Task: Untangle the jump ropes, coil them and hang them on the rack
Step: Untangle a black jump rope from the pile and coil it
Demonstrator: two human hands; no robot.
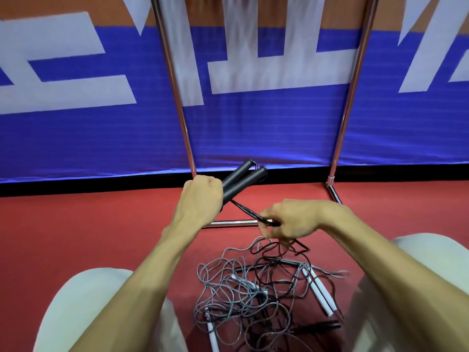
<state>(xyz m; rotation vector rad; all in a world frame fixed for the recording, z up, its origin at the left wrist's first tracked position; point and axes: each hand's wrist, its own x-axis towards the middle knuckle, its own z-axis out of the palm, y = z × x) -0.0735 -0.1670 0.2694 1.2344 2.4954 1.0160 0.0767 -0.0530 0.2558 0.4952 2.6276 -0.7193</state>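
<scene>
Black rope (245, 209) held in both grips; others in tangle (228, 288).
Its two handles (241, 177) clasped by L grip (200, 196); cord pinched taut by R grip (291, 219). Tangle lies on floor (76, 237), just before rack (177, 97).

The blue banner (266, 128) bears big white letter strokes, cropped and unreadable.

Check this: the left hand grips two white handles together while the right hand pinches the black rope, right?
Wrong colour: the head view shows the left hand gripping two black handles together, not white. The right hand does pinch the black rope.
</scene>
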